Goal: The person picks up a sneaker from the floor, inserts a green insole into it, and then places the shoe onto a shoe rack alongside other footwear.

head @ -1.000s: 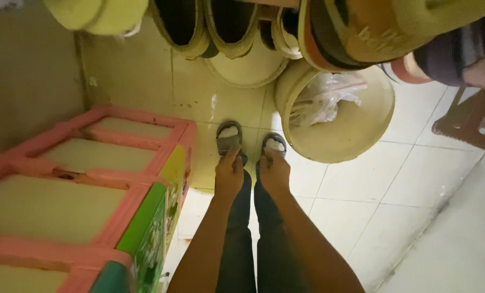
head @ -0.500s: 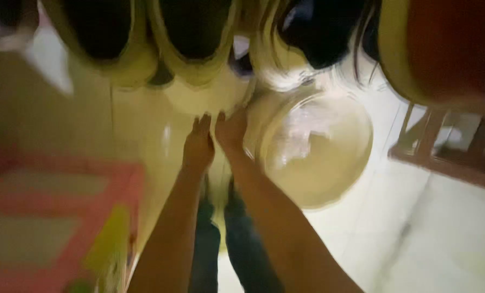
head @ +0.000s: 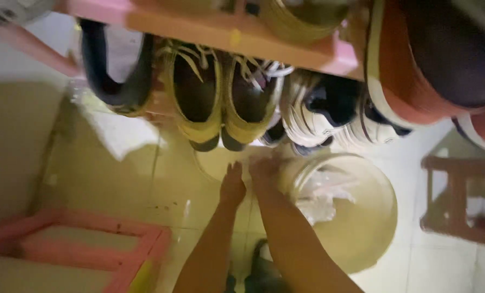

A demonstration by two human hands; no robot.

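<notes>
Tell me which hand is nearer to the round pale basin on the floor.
Right. The right hand reaches up right beside the basin's near rim, its forearm running along the rim. The left hand is further off, with the right arm between it and the basin.

bare forearms without sleeves, two hands [head: 248,176] without rings, dark trousers [head: 264,271] below

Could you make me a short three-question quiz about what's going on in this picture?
1. True or false: both hands are raised toward the shoe rack.
2. What colour is the pair of laced shoes above the left hand?
3. The round basin lies A) on the rack B) on the floor beside the right hand.

Key: 1 true; 2 yellow; 3 B.
</notes>
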